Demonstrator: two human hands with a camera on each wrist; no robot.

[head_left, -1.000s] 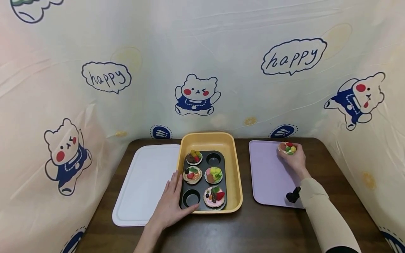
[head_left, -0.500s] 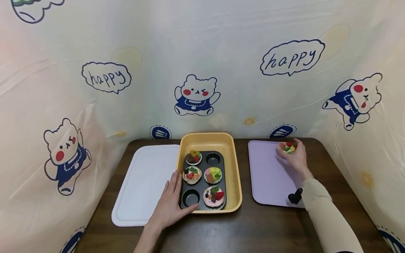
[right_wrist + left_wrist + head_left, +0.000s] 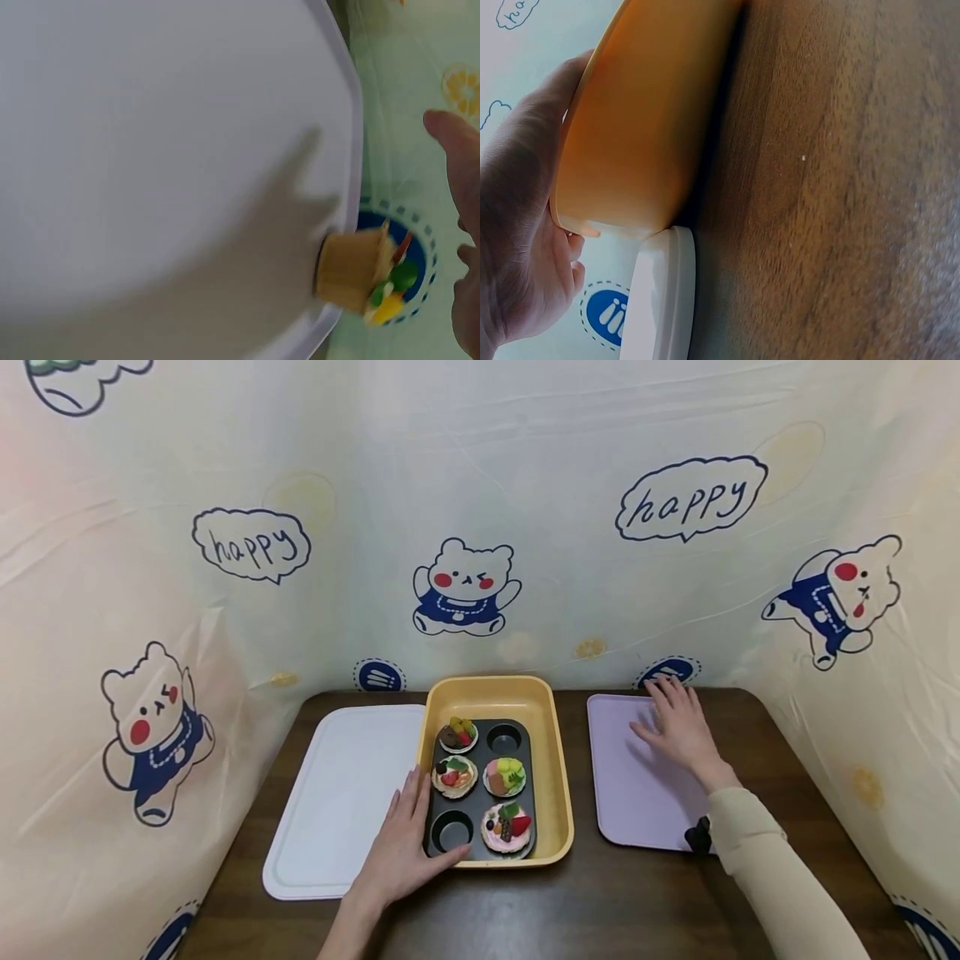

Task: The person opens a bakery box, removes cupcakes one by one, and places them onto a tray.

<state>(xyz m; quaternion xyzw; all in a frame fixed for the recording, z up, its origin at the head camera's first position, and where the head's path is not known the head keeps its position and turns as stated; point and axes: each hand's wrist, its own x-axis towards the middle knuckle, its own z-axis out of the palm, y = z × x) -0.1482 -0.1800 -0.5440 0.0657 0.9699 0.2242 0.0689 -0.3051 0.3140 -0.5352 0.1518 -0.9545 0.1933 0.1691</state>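
Observation:
My right hand (image 3: 681,731) hovers over the far part of the lilac tray (image 3: 637,793), fingers spread and holding nothing. Below it a small fruit tart (image 3: 349,270) stands upright near the tray's edge in the right wrist view; the hand hides most of it in the head view. My left hand (image 3: 401,852) rests with straight fingers along the left and near rim of a yellow bin (image 3: 562,777). Inside that bin lies a dark muffin tin (image 3: 480,810). Its cups hold several toy tarts, among them a pink one (image 3: 506,828) with a strawberry.
A white tray (image 3: 345,802) lies left of the bin, its edge against it. All stand on a dark wooden table (image 3: 525,910). A printed curtain (image 3: 337,610) hangs behind and at both sides. A black object (image 3: 699,835) sits by the right sleeve.
My right hand has let go of the fruit tart on the lilac tray, spread its fingers and lifted slightly off it. The left hand stays on the bin.

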